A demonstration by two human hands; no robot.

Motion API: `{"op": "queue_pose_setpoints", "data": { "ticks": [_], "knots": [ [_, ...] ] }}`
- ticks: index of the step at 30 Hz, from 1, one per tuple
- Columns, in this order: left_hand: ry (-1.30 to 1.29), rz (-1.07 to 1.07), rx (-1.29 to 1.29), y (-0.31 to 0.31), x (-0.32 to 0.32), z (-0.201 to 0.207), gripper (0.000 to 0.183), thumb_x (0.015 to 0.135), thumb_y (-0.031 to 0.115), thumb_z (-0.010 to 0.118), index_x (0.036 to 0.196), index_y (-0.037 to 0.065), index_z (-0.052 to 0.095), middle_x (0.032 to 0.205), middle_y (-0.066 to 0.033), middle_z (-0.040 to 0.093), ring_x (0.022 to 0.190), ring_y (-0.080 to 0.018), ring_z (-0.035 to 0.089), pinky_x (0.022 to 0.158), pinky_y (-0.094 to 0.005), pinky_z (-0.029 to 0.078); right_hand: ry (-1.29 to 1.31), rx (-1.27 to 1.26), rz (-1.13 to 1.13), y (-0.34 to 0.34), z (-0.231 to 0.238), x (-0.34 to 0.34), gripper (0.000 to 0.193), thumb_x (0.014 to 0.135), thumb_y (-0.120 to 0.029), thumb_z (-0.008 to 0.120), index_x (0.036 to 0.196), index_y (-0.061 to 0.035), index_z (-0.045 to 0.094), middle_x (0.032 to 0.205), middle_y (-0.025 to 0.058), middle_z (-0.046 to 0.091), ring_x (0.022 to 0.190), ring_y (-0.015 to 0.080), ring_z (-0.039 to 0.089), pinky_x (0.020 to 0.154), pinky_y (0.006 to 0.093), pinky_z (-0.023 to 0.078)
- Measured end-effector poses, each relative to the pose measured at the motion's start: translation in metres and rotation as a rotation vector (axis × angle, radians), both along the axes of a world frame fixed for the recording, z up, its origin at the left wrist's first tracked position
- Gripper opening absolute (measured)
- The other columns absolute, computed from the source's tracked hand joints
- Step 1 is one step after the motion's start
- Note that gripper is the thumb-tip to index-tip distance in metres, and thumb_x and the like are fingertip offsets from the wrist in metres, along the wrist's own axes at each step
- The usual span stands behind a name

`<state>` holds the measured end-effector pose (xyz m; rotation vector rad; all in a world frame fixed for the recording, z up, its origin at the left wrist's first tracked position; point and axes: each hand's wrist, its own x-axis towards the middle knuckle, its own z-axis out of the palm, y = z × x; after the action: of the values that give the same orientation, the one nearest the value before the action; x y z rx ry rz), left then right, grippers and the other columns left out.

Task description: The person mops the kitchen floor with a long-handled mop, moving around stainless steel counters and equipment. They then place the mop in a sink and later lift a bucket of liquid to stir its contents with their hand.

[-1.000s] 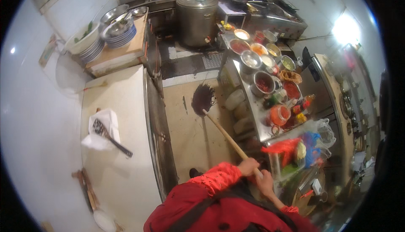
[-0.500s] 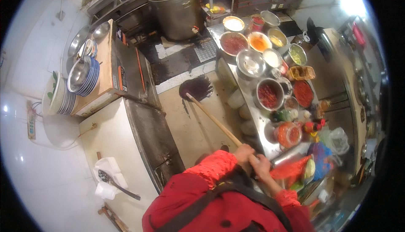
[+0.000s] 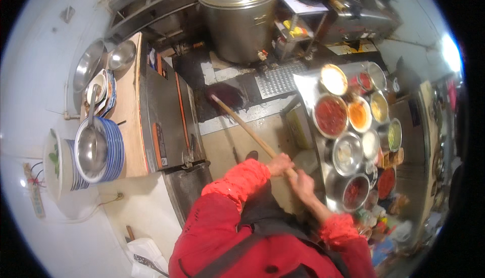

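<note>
A mop with a long pale wooden handle [image 3: 247,129] slants away from me across the floor. Its dark, wet-looking mop head [image 3: 228,96] lies far ahead, on the dark floor beside a pale floor strip. My left hand [image 3: 280,165] is wrapped around the handle near its upper part. Just behind it, nearer my body, my right hand [image 3: 303,184] is closed on the same handle. Both forearms wear red sleeves with bright orange-red cuffs.
On the right, a steel table [image 3: 323,152] bears several bowls of sauces and ingredients. A wood-topped cabinet [image 3: 132,152] on the left carries stacked blue-rimmed bowls [image 3: 113,149]. Ahead stand a large lidded steel pot [image 3: 237,30] and a metal floor plate [image 3: 278,80]. My shoe [image 3: 252,155] shows below.
The mop head has gone forward from the tan floor onto the dark floor beyond the pale strip. My view has moved forward, and both hands keep hold of the handle.
</note>
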<state>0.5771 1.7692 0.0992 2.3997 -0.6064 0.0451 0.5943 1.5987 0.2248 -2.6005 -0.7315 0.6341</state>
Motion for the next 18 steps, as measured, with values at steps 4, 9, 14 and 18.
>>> {"op": "queue_pose_setpoints", "data": {
  "ticks": [4,9,14,18],
  "knots": [
    [0.072,0.232,0.098,0.147,0.07,-0.002,0.025,0.066,0.015,0.068,0.088,0.01,0.057,0.087,-0.0085,0.059,0.09,-0.0301,0.053,0.079,-0.0416,0.042,-0.039,0.051,0.192,0.151,-0.016,0.09,0.027,0.08,-0.023,0.065,0.089,-0.0012,0.053,0.072,0.0211,0.063,0.068,0.0392,0.063,0.06,0.0495,0.049],
    [-0.054,0.529,0.038,0.282,0.096,-0.007,0.029,0.063,0.009,0.068,0.09,0.008,0.058,0.091,-0.0108,0.058,0.092,-0.0338,0.052,0.084,-0.0423,0.041,-0.154,0.147,0.254,0.292,-0.049,0.123,0.02,0.081,-0.021,0.062,0.087,-0.0046,0.053,0.063,0.0157,0.059,0.058,0.0386,0.059,0.055,0.0489,0.047],
    [0.067,0.562,-0.024,0.262,0.054,-0.01,0.033,0.061,0.006,0.069,0.092,0.007,0.058,0.095,-0.0131,0.057,0.099,-0.0352,0.053,0.088,-0.0452,0.044,0.005,0.158,0.274,0.262,-0.051,0.083,0.019,0.078,-0.014,0.059,0.09,-0.0017,0.05,0.068,0.0172,0.06,0.059,0.0371,0.061,0.052,0.048,0.049],
    [-0.192,0.45,-0.084,0.198,0.041,0.003,0.028,0.062,0.009,0.068,0.089,0.006,0.057,0.092,-0.0115,0.056,0.098,-0.0327,0.054,0.086,-0.0458,0.046,0.173,-0.007,0.226,0.149,0.02,0.055,0.032,0.076,-0.016,0.064,0.098,-0.0005,0.046,0.073,0.0188,0.059,0.06,0.0386,0.061,0.054,0.0495,0.049]
  ]
}}
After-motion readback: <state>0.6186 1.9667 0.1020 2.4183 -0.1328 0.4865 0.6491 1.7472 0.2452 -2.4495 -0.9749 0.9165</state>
